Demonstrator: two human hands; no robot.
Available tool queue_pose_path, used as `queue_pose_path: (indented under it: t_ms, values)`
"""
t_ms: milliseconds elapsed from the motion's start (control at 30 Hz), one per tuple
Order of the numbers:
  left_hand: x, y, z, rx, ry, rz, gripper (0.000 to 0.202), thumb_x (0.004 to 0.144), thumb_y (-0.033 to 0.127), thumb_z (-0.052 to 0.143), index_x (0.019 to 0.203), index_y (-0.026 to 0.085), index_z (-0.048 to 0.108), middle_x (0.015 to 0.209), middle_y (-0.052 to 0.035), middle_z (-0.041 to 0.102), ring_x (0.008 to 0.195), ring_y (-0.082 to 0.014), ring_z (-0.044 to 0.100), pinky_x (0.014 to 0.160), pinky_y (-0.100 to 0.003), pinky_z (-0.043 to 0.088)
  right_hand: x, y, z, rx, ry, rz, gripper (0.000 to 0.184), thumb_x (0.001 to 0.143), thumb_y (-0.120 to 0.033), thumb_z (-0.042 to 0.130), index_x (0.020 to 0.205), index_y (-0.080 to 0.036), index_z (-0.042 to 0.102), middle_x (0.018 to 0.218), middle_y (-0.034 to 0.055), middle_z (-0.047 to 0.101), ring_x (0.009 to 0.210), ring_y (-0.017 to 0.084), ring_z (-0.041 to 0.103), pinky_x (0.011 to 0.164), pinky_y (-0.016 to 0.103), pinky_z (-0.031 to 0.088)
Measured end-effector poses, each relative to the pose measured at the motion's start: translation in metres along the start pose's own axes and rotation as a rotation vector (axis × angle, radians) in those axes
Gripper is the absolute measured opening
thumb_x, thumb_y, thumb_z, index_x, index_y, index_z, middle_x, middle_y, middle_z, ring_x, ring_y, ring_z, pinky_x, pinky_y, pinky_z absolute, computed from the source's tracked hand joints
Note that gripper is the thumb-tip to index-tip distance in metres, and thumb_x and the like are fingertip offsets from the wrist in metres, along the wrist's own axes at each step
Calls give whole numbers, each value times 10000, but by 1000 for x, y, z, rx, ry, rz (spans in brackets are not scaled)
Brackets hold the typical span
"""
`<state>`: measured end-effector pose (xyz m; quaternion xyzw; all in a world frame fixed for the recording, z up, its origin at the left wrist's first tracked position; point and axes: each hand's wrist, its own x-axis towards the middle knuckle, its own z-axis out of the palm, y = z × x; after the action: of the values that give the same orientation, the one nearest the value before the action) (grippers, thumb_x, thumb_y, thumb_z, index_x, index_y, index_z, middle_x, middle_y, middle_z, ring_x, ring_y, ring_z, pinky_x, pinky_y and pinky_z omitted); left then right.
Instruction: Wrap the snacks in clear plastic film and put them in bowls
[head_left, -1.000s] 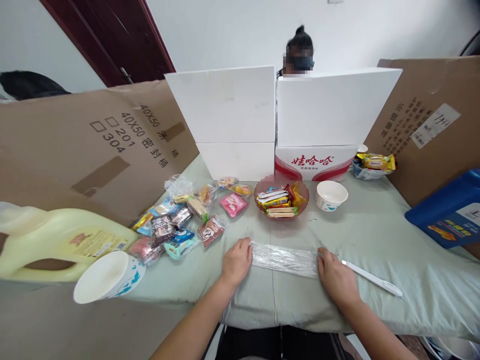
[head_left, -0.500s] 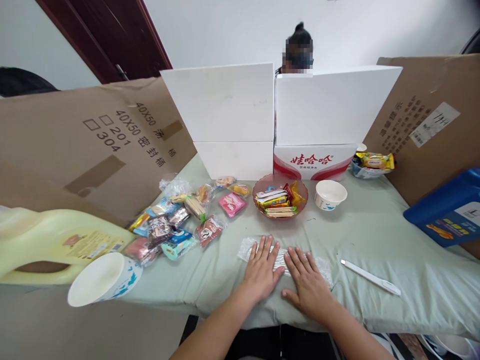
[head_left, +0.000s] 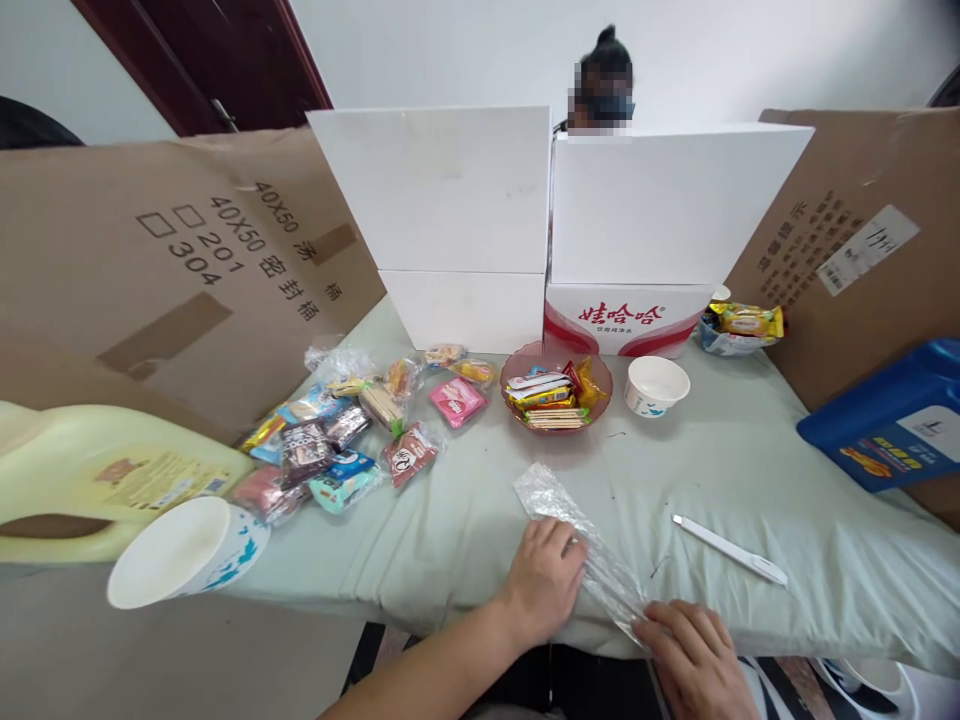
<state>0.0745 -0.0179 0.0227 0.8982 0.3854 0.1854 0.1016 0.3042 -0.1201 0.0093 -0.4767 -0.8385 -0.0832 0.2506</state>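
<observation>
A long strip of crinkled clear plastic wrap [head_left: 553,492] lies slantwise on the cloth near the table's front edge. My left hand [head_left: 546,578] is closed on its left edge around the middle, fingers curled and the thumb hidden. At the lower right, my right hand [head_left: 694,645] pinches the near end of the wrap between thumb and fingers. The far end lies on the cloth, untouched by either hand. Whether anything is inside the wrap, I cannot tell. To the right of my hands lies a slim white utility knife [head_left: 729,549].
A pink glass bowl [head_left: 509,400] of snacks and a white paper bowl [head_left: 646,400] stand ahead. Packaged snacks [head_left: 307,450] lie left, beside a tilted paper bowl [head_left: 217,565] and yellow jug [head_left: 150,455]. A blue bottle [head_left: 885,425] stands right. Boxes [head_left: 465,200] screen another person.
Both hands lay flat and spread on the plastic; now they grip it. The plastic has turned from crosswise to slanting, and my right hand has come down toward the table edge.
</observation>
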Motion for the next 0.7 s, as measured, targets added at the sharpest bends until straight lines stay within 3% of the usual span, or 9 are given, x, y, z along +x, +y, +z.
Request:
queue_pose_path:
  t_ms: [133, 233, 300, 400, 533, 700]
  values:
    - [-14, -4, 14, -130, 4, 201, 289, 873, 160, 530, 1130, 253, 624, 1197, -45, 629, 1168, -239, 506, 1005, -426, 377, 15, 11, -34, 145, -18, -13, 219, 831, -165, 552, 969, -302, 651, 984, 17, 704, 989, 229, 629, 900, 386, 442]
    - [-21, -14, 13, -244, -106, 317, 412, 842, 158, 535, 1228, 300, 568, 1300, 6, 604, 1298, -217, 446, 1097, -416, 305, 33, 12, -53, 446, -167, 53, 245, 859, -152, 516, 996, -319, 629, 891, 24, 695, 868, 206, 653, 784, 341, 511]
    - [-22, -18, 8, -308, -180, 369, 473, 829, 142, 521, 1271, 310, 530, 1312, 29, 603, 1341, -191, 411, 1139, -401, 256, 52, 12, -56, 628, -298, 123, 245, 907, -176, 463, 1032, -311, 626, 890, 32, 687, 842, 185, 649, 745, 306, 517]
    - [-19, -18, 0, -364, -242, 378, 497, 837, 132, 492, 1312, 278, 491, 1260, 1, 640, 1351, -175, 407, 1164, -389, 224, 90, 19, -36, 759, -407, 263, 259, 955, -245, 396, 1042, -266, 639, 932, 47, 683, 859, 169, 642, 765, 288, 504]
    - [-14, -15, -6, -409, -249, 299, 469, 833, 167, 522, 1299, 210, 493, 1246, -83, 628, 1223, -207, 535, 1148, -401, 282, 144, 39, 17, 712, -481, 389, 192, 894, -257, 468, 961, -211, 642, 840, 13, 692, 730, 137, 627, 694, 246, 483]
    - [-17, -18, -6, -513, -165, 151, 569, 794, 149, 534, 1344, 153, 390, 1332, -152, 536, 1275, -262, 469, 1080, -442, 391, 173, 49, 63, 573, -505, 435, 113, 840, -231, 521, 840, -194, 629, 736, -8, 679, 664, 132, 598, 628, 228, 425]
